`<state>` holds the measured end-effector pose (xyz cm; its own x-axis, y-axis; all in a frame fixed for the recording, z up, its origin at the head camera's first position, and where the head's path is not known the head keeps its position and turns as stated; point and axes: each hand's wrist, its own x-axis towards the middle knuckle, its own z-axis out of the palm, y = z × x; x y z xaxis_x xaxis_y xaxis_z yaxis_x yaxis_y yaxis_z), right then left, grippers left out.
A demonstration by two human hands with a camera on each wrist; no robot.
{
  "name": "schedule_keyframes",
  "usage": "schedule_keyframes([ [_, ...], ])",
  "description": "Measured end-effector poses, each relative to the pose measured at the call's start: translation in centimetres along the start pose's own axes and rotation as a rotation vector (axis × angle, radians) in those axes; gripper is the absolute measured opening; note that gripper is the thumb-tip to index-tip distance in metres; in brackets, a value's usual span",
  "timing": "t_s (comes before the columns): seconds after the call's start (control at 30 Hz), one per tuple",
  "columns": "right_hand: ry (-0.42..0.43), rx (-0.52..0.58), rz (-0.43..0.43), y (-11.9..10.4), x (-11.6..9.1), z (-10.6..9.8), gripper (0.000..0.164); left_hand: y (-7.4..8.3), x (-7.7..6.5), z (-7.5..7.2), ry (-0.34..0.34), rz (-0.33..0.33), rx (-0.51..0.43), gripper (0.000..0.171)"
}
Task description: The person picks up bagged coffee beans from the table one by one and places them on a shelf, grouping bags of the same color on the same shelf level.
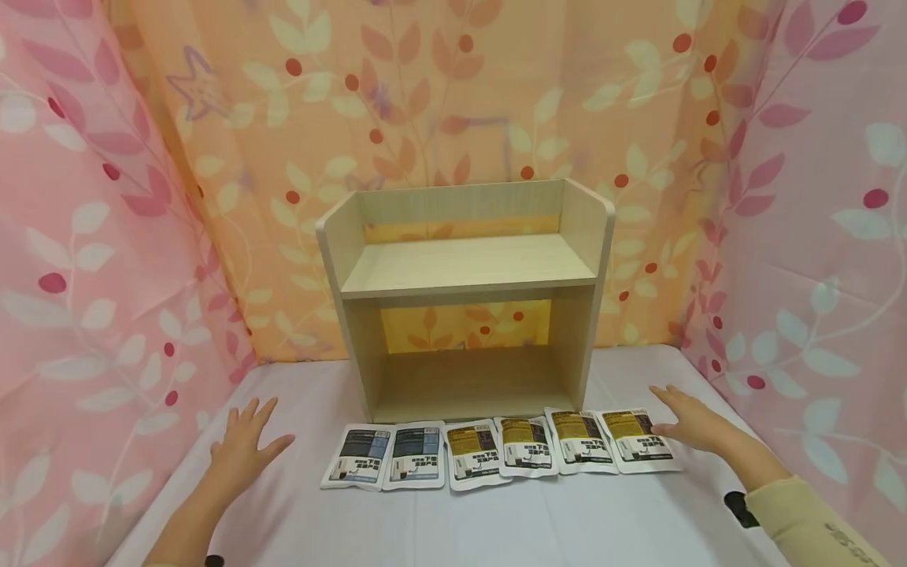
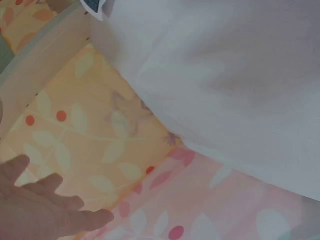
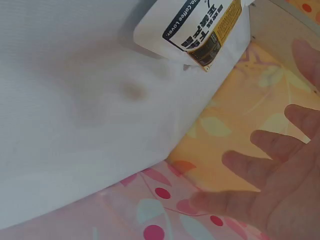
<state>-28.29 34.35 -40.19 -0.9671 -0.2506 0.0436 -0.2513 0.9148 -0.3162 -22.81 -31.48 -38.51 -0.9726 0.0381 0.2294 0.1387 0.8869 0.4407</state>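
Note:
Several white coffee pouches lie in a row on the white table, before a small wooden shelf (image 1: 468, 264). Two at the left have blue labels, like this blue-labelled pouch (image 1: 415, 457); those to the right have yellow-brown labels, like this yellow-labelled pouch (image 1: 527, 446). My left hand (image 1: 241, 450) is held with fingers spread, left of the row and holding nothing. My right hand (image 1: 690, 424) hovers near the rightmost pouch (image 1: 638, 442), fingers extended, with nothing held. In the right wrist view its spread fingers (image 3: 277, 145) are apart from that pouch (image 3: 192, 30).
The shelf has an upper deck (image 1: 468, 264) and a lower compartment (image 1: 475, 382), both without objects. Patterned cloth hangs behind and on both sides, orange cloth (image 1: 453, 94) at the back. A black object (image 1: 740, 509) lies by the right forearm.

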Motion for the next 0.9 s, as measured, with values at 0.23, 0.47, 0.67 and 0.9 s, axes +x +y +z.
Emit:
schedule_keyframes([
  [0.23, -0.048, 0.232, 0.088, 0.3, -0.9, 0.6, 0.08, 1.9, 1.0, -1.1, 0.077, -0.028, -0.182, 0.068],
  [0.47, -0.065, 0.452, 0.252, 1.3, -1.6, 1.0, 0.087, 3.9, 2.5, -1.9, 0.184, 0.029, -0.202, 0.068],
  [0.67, -0.073, 0.652, 0.419, 1.9, -1.8, 1.0, 0.093, 6.3, 3.9, -3.2, 0.18, -0.011, -0.262, 0.071],
  [0.9, -0.086, 0.916, 0.551, 2.0, -2.4, 1.3, 0.096, 8.9, 5.4, -3.9, 0.209, -0.025, -0.402, 0.067],
])
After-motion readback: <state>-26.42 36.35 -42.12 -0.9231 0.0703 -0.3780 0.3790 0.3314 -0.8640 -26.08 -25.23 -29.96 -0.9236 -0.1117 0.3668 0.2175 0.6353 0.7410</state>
